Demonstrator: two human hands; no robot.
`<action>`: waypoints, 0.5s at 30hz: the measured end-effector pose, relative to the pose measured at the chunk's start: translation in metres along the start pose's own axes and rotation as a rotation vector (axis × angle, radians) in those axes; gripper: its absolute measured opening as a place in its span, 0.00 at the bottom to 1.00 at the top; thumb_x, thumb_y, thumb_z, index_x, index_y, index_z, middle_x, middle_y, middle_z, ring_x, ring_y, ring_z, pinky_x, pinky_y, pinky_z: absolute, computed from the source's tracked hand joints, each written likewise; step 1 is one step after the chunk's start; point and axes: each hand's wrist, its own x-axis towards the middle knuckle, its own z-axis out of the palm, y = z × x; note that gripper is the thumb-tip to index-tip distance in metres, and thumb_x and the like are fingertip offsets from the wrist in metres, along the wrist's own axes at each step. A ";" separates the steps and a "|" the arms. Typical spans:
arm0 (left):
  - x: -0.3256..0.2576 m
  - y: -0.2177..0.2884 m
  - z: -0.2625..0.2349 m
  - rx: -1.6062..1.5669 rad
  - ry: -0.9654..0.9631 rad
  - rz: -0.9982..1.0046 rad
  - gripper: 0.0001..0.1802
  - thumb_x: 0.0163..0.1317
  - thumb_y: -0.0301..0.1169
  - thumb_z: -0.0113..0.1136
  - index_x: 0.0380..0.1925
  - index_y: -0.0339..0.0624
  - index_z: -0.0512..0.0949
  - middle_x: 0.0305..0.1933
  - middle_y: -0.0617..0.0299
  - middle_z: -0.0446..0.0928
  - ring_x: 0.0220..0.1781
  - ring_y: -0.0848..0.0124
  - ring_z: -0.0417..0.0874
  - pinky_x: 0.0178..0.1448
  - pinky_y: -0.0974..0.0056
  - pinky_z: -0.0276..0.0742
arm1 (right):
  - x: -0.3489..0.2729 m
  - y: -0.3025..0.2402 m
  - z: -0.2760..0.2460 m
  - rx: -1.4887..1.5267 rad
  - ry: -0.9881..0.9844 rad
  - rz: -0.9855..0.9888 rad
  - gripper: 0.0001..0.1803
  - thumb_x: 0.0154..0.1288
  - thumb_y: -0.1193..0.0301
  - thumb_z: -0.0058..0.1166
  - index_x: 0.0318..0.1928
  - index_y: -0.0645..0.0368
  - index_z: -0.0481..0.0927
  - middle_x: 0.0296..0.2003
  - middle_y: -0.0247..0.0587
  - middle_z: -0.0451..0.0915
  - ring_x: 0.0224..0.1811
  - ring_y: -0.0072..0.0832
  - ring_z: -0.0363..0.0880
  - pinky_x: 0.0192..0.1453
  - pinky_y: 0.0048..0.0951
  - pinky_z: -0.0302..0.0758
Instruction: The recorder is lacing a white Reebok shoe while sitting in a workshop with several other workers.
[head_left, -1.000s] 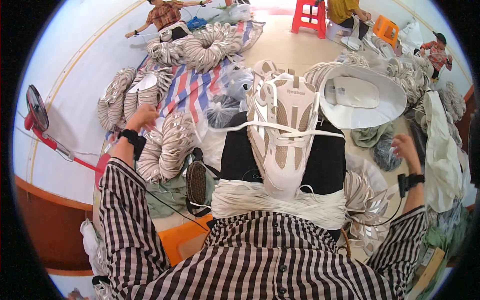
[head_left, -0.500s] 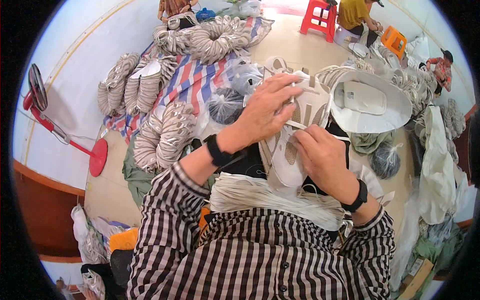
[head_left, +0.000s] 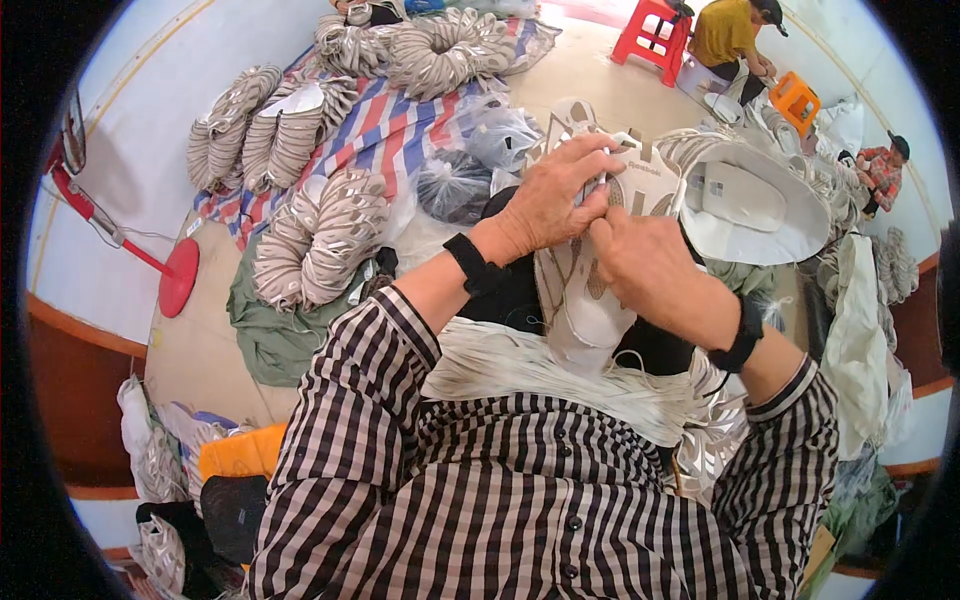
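Note:
A beige and white shoe upper (head_left: 590, 320) with mesh panels lies over my lap, its toe toward me. My left hand (head_left: 560, 195) grips its far left edge, the thumb and fingers bent around the eyelet side. Close against it, my right hand (head_left: 655, 262) is closed in a pinch over the lacing area, on a white shoelace mostly hidden by the fingers. A thin loop of lace shows beside the toe. Across my lap, under the toe, lies a thick bundle of white laces (head_left: 490, 365).
An upturned stack of shoe uppers (head_left: 765, 245) stands at the right. Coiled bundles of uppers (head_left: 325, 240) lie at the left, some on a striped sheet (head_left: 400, 150). A red fan (head_left: 178, 278) stands by the wall. Farther off are a red stool (head_left: 652, 40), an orange stool (head_left: 795, 103) and seated people.
My right hand has moved up the upper, and its fingertips now meet those of my left hand. My left hand stays on the far edge. The whole view has shifted slightly.

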 end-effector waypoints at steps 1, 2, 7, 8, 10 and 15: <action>0.000 -0.001 0.001 0.002 -0.005 -0.014 0.18 0.57 0.24 0.56 0.49 0.42 0.77 0.60 0.49 0.73 0.60 0.52 0.77 0.60 0.57 0.77 | -0.003 0.005 -0.003 0.070 -0.028 0.005 0.10 0.51 0.75 0.58 0.34 0.64 0.75 0.29 0.48 0.76 0.26 0.43 0.80 0.27 0.41 0.76; -0.001 -0.001 0.002 0.000 0.002 -0.007 0.18 0.57 0.24 0.56 0.49 0.42 0.77 0.61 0.49 0.73 0.60 0.52 0.77 0.60 0.57 0.77 | -0.005 0.008 -0.005 0.136 -0.033 0.008 0.10 0.53 0.74 0.57 0.35 0.65 0.74 0.29 0.49 0.76 0.27 0.46 0.80 0.28 0.45 0.76; -0.005 -0.003 0.003 -0.040 0.029 -0.024 0.19 0.57 0.22 0.53 0.50 0.41 0.77 0.61 0.49 0.73 0.61 0.50 0.77 0.62 0.56 0.76 | -0.046 0.004 -0.022 0.391 0.002 0.105 0.07 0.56 0.78 0.55 0.36 0.61 0.74 0.28 0.46 0.76 0.26 0.43 0.79 0.28 0.42 0.74; -0.006 -0.003 0.003 -0.035 0.027 -0.021 0.19 0.57 0.22 0.52 0.50 0.41 0.77 0.61 0.48 0.73 0.62 0.50 0.76 0.63 0.55 0.75 | -0.055 0.005 -0.026 0.490 0.006 0.111 0.06 0.57 0.79 0.55 0.36 0.61 0.74 0.28 0.46 0.76 0.26 0.42 0.79 0.28 0.41 0.73; -0.006 -0.002 0.003 -0.030 0.022 -0.013 0.19 0.57 0.22 0.51 0.50 0.40 0.76 0.61 0.48 0.73 0.63 0.49 0.75 0.64 0.54 0.73 | -0.066 0.007 -0.030 0.588 0.049 0.374 0.04 0.60 0.79 0.54 0.37 0.61 0.75 0.27 0.46 0.77 0.24 0.39 0.78 0.29 0.37 0.73; -0.003 0.002 0.003 -0.023 -0.002 -0.015 0.19 0.58 0.23 0.51 0.51 0.39 0.75 0.62 0.48 0.72 0.65 0.48 0.73 0.68 0.53 0.70 | -0.067 -0.006 -0.019 0.662 0.236 0.468 0.06 0.64 0.76 0.59 0.39 0.63 0.77 0.27 0.46 0.79 0.23 0.34 0.77 0.31 0.30 0.74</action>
